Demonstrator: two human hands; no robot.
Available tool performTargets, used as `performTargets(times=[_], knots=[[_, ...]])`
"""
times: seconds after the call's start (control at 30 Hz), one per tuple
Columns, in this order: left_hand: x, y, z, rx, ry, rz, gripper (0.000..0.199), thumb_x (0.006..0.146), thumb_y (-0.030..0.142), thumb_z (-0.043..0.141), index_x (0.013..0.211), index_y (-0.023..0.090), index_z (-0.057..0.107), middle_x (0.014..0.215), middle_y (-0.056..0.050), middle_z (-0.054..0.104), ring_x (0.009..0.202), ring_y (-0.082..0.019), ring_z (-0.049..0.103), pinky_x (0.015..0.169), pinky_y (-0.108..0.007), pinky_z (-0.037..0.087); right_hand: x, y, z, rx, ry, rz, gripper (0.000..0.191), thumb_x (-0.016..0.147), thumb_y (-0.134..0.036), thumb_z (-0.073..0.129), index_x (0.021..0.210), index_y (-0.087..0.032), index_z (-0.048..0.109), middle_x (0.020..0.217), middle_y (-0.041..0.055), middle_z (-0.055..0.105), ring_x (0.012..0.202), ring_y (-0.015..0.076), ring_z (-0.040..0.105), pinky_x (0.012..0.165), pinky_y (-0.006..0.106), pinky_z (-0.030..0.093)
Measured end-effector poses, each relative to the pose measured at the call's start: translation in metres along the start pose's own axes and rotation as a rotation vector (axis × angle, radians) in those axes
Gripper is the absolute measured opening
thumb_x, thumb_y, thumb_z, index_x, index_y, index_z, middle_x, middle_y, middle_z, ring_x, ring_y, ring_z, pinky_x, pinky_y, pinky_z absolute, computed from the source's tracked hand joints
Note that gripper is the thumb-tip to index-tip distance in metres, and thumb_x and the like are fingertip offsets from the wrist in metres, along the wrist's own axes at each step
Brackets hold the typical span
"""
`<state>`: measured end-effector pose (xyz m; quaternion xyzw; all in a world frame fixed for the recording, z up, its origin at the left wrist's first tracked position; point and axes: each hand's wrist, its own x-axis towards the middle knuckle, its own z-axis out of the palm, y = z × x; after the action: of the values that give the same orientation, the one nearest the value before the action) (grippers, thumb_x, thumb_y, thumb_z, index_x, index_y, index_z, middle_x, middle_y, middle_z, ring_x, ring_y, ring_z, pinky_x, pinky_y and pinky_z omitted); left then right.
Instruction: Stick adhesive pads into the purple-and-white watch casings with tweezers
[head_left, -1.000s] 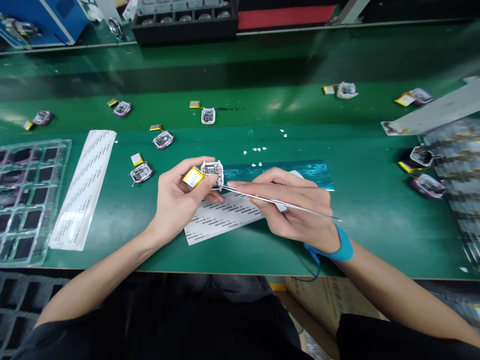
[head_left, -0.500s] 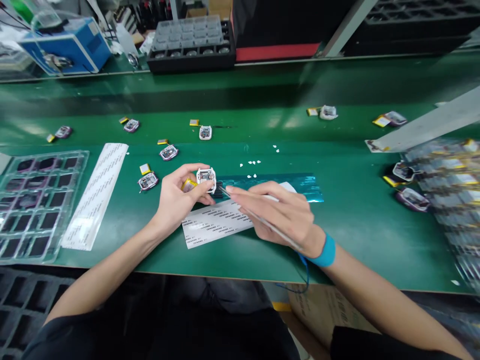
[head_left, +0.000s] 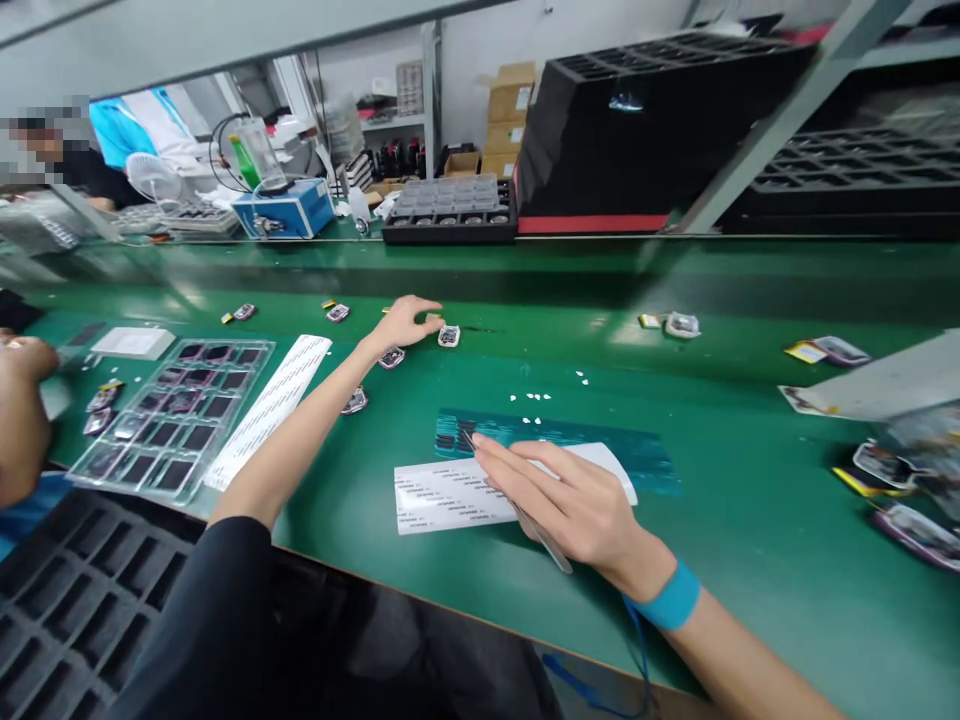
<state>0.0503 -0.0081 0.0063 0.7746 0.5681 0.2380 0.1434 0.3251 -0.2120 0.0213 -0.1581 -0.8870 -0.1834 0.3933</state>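
Beyond the blue film (head_left: pixel 645 465), the left hand (head_left: pixel 403 325) has its grip wide, the white watch case (head_left: pixel 449 337) just beside it; the right hand (head_left: pixel 581 505) pinches tweezers (head_left: pixel 553 548) over the film

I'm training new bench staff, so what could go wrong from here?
The left hand by the white casing might jar its exposed electronics. The left forearm could brush the half-hidden casing beside it. Tweezers in the right hand, tips at the blue film, might disturb its dark strips.
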Motion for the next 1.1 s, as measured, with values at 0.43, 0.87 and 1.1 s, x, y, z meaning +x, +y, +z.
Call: performTargets(times=[0.43,0.87,1.1], knots=[[-0.028,0.015,0.013,-0.112,-0.035,0.003,0.012,0.091,0.025,0.059,0.085,0.017,0.065,0.093,-0.009,0.076,0.09,-0.024,0.068,0.089,-0.037,0.05,0.002,-0.003,0.0,0.021,-0.029,0.05,0.024,0.092,-0.007,0.066,0.114,-0.014,0.075,0.116,0.0078,0.079,0.088,0.0192,0.071,0.078,0.032,0.064],[-0.033,-0.035,-0.063,-0.061,0.267,-0.258,0.03,0.096,0.034,0.068,0.118,0.013,0.069,0.126,-0.012,0.069,0.116,-0.027,0.065,0.103,-0.048,0.052,0.003,-0.004,0.0,-0.002,-0.013,0.034,0.02,0.097,-0.009,0.059,0.106,-0.014,0.076,0.117,0.0094,0.079,0.09,0.0195,0.069,0.077,0.032,0.064],[-0.036,-0.086,-0.074,-0.064,0.429,-0.516,0.039,0.099,0.036,0.066,0.133,0.016,0.061,0.133,-0.012,0.063,0.113,-0.026,0.066,0.094,-0.048,0.059,0.006,-0.003,-0.003,-0.022,-0.053,0.036,0.02,0.1,-0.011,0.057,0.107,-0.014,0.076,0.116,0.0087,0.079,0.088,0.0178,0.07,0.075,0.031,0.064]])
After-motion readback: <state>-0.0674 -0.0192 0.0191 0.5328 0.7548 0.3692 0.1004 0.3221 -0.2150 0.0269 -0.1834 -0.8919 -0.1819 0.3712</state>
